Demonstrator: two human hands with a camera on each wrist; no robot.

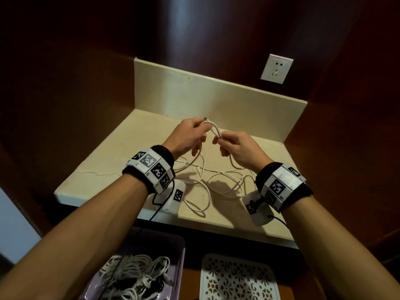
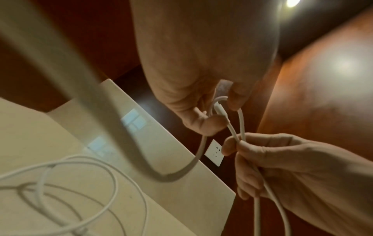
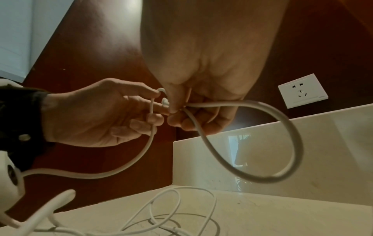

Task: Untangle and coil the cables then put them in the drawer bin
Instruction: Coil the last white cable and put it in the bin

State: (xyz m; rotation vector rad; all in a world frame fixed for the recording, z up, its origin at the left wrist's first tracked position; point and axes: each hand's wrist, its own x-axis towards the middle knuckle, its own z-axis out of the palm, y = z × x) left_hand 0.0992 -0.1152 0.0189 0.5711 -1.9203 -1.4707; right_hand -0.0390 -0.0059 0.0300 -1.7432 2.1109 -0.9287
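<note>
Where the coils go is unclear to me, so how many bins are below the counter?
2. A purple bin at lower left, holding cables; a white patterned bin to its right. The frame edge crops both, so more may be hidden.

We seem to stand in a home: dark wood wall panels (image 1: 86, 72), a cream stone table (image 1: 138, 152), a white wall socket (image 1: 276, 68).
</note>
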